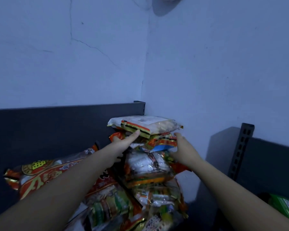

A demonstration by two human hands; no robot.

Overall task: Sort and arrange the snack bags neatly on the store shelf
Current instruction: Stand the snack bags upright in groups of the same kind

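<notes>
Against the back right corner of the shelf (191, 185), where the dark back panel (48, 127) meets the wall (207, 64), your stack of snack bags (147, 165) stands several high. The head view shows both your hands on it.

Your left hand (123, 142) reaches in with fingers straight and together, a fingertip touching the front edge of the top bag (145, 124); it grips nothing. Your right hand (184, 148) lies against the stack's right side, thumb raised, fingers spread on the wrappers and not curled round any.

Pressing from two sides like this looks meant to square the pile and keep the slippery packets from sliding. The top bag overhangs those beneath, so it probably wants nudging toward the corner.

A large red bag (45, 174) lies slumped along the back panel to the left, partly under your left forearm, apparently not yet sorted. A green packet (285, 209) sits apart, beyond the slotted upright (242, 147).
</notes>
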